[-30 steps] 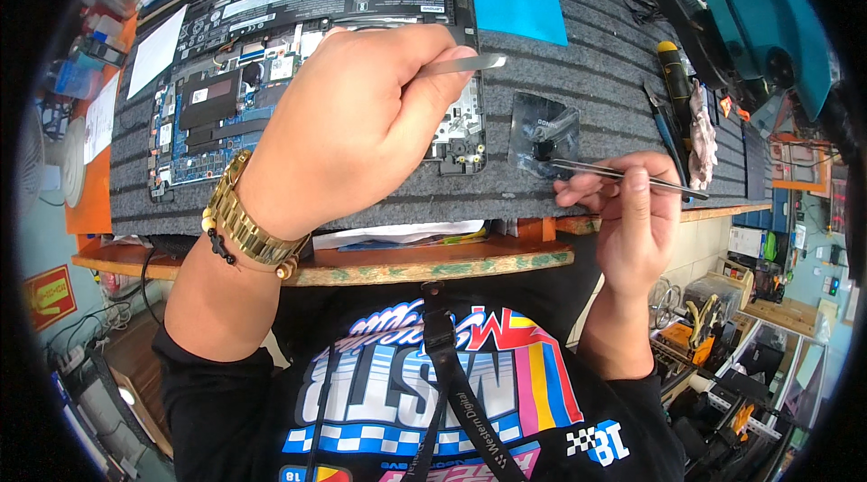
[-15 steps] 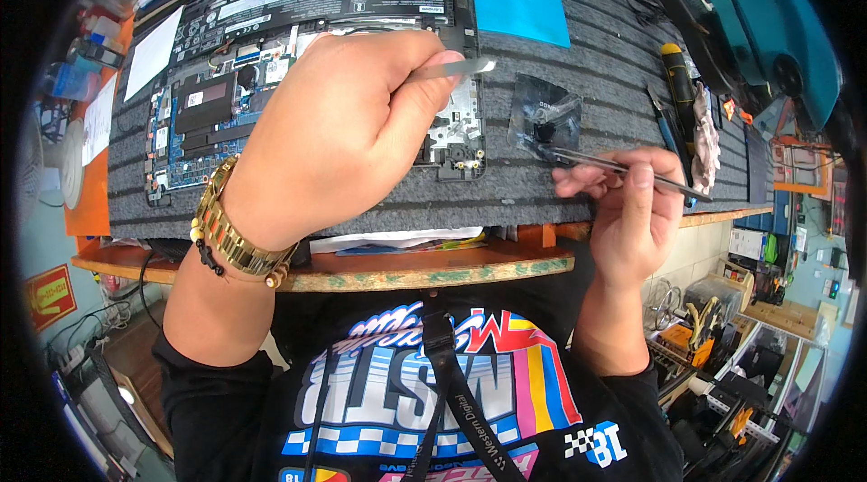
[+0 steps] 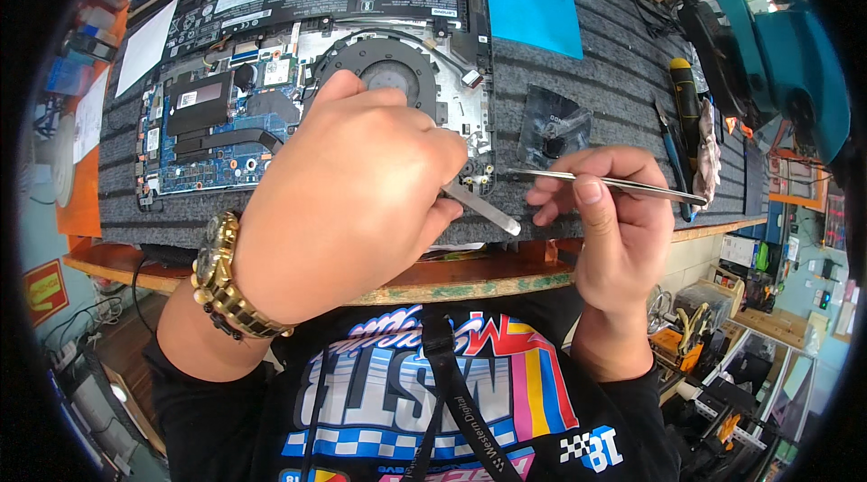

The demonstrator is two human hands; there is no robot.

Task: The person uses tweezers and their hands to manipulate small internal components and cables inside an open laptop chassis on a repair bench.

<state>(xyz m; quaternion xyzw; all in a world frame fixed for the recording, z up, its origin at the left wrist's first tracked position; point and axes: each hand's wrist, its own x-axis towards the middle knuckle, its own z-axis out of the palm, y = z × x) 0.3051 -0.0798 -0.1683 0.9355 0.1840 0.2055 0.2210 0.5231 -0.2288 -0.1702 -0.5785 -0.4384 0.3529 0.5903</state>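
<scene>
An opened laptop lies on the ribbed grey mat, its blue circuit board, black battery and round fan exposed. My left hand is closed over the laptop's near right part and hides what lies beneath it. From its fingers sticks a flat metal strip-like tool, pointing right and toward me. Right of the laptop, my right hand pinches a pair of slim metal tweezers between thumb and fingers, their tips toward the laptop's near right corner. A small dark plastic bag lies just beyond that hand.
A blue mat lies at the back. To the right are a yellow-and-black screwdriver, pliers, a crumpled pale wrapper and a teal machine. White paper sits at the left. The table's wooden edge runs nearest me.
My left hand has come nearer to me, uncovering the fan; its metal tool now slants toward me. My right hand has shifted slightly left with the tweezers.
</scene>
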